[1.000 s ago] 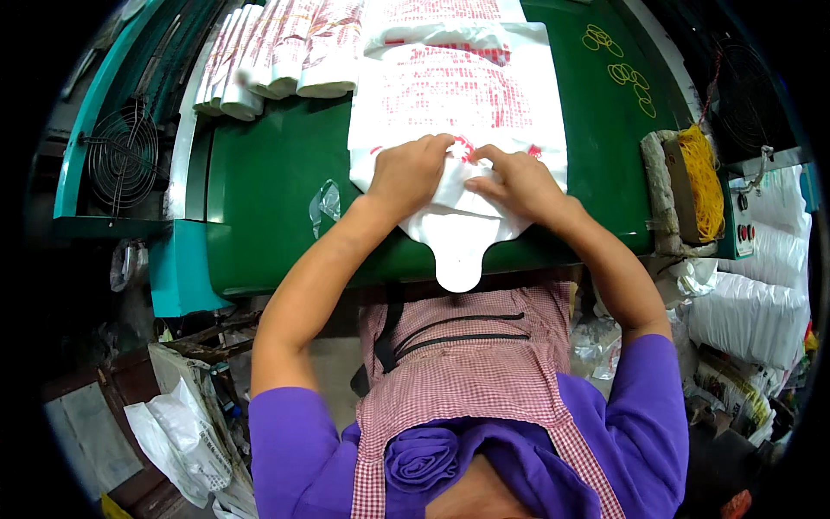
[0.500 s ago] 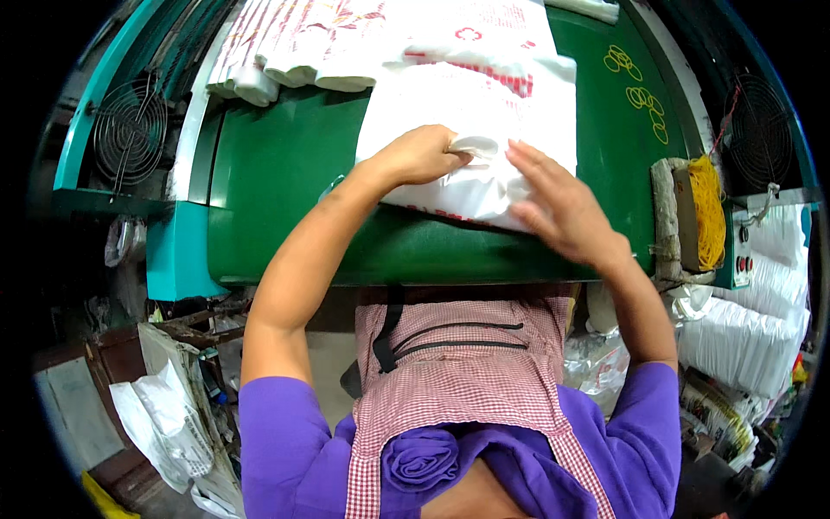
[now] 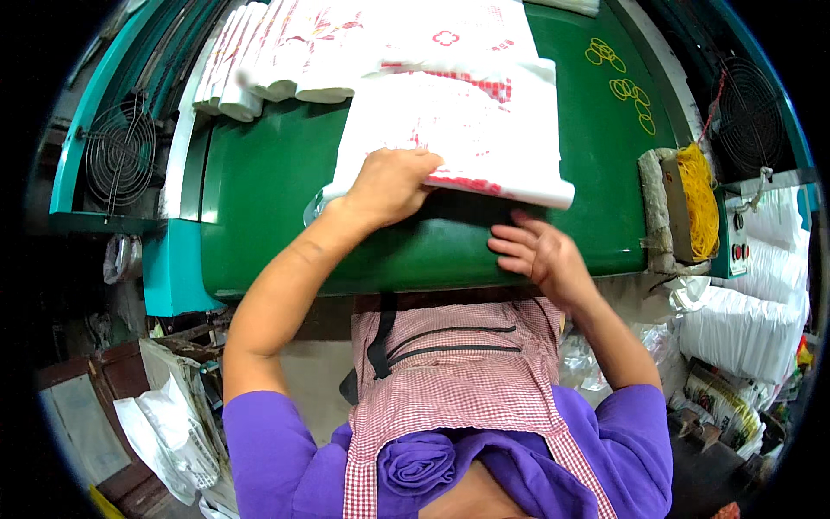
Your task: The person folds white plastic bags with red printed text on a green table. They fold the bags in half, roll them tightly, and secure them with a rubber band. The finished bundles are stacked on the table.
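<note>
A flat stack of white plastic bags (image 3: pixel 467 125) with red print lies on the green work surface in front of me. Its near edge is rolled or folded over, and the right end of that edge sticks out. My left hand (image 3: pixel 393 183) grips this near edge at its left part, fingers curled round it and partly hidden. Just below the edge, apart from the bags, my right hand (image 3: pixel 546 259) hovers over the green surface, fingers spread and holding nothing. A clear, bluish bangle (image 3: pixel 315 205) shows at my left wrist.
Rolled white bags (image 3: pixel 281 52) lie side by side at the far left. Loose yellow rubber bands (image 3: pixel 631 91) lie at the far right. A box holds a yellow bundle of bands (image 3: pixel 696 203) at the right edge. Round wire guards (image 3: pixel 121 154) flank the green table (image 3: pixel 259 190).
The near edge of the bags now lies rolled or folded, where it was loose and puffed up. My right hand has come off the bags towards me; my left hand has moved slightly nearer.
</note>
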`<act>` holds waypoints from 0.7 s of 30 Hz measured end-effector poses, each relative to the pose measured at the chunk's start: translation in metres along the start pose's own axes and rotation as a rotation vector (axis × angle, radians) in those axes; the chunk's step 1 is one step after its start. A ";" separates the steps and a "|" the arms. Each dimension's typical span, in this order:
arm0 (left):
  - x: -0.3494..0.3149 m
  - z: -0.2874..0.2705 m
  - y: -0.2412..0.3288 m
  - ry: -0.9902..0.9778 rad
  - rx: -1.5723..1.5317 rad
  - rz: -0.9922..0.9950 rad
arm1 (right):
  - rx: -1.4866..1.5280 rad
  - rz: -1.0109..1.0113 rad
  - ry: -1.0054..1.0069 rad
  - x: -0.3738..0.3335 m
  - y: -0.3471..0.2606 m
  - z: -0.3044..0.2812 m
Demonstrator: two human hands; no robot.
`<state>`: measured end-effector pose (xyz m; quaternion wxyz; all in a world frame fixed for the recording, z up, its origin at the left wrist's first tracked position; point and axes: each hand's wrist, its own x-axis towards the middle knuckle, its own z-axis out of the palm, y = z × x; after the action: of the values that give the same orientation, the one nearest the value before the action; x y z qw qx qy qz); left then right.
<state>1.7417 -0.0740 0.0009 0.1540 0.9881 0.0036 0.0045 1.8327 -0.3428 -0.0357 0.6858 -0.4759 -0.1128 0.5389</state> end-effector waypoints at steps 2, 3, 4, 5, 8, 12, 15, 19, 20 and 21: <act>-0.018 -0.004 -0.003 -0.040 -0.178 0.049 | 0.404 -0.074 -0.029 0.017 -0.021 -0.010; -0.031 0.001 0.000 -0.009 -0.295 0.146 | 0.450 -0.146 0.032 0.023 -0.037 -0.008; -0.038 0.003 0.005 -0.041 -0.249 0.274 | 0.338 -0.156 0.052 0.034 -0.036 -0.023; -0.046 -0.011 0.012 -0.257 -0.105 0.329 | 0.229 -0.166 0.072 0.040 -0.032 -0.038; -0.056 -0.019 0.004 -0.333 -0.117 0.189 | -0.564 -0.331 -0.093 0.024 -0.030 -0.029; -0.038 -0.029 -0.005 -0.343 -0.156 0.107 | -1.432 -0.636 -0.552 0.016 -0.041 -0.020; -0.027 -0.034 0.016 0.007 0.054 0.329 | -1.797 -0.714 -0.627 0.044 -0.067 -0.042; 0.022 -0.062 0.021 0.135 0.275 0.502 | -1.842 -0.656 -0.758 0.059 -0.091 -0.039; 0.030 -0.061 0.020 -0.315 0.070 0.245 | -1.790 -0.604 -0.732 0.057 -0.095 -0.038; 0.035 -0.045 0.015 -0.489 -0.009 0.141 | -1.734 -0.545 -0.695 0.053 -0.098 -0.043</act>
<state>1.7764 -0.0741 0.0489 0.1541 0.9569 -0.1027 -0.2237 1.9435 -0.3173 -0.0013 0.1268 -0.5877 -0.7732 0.2019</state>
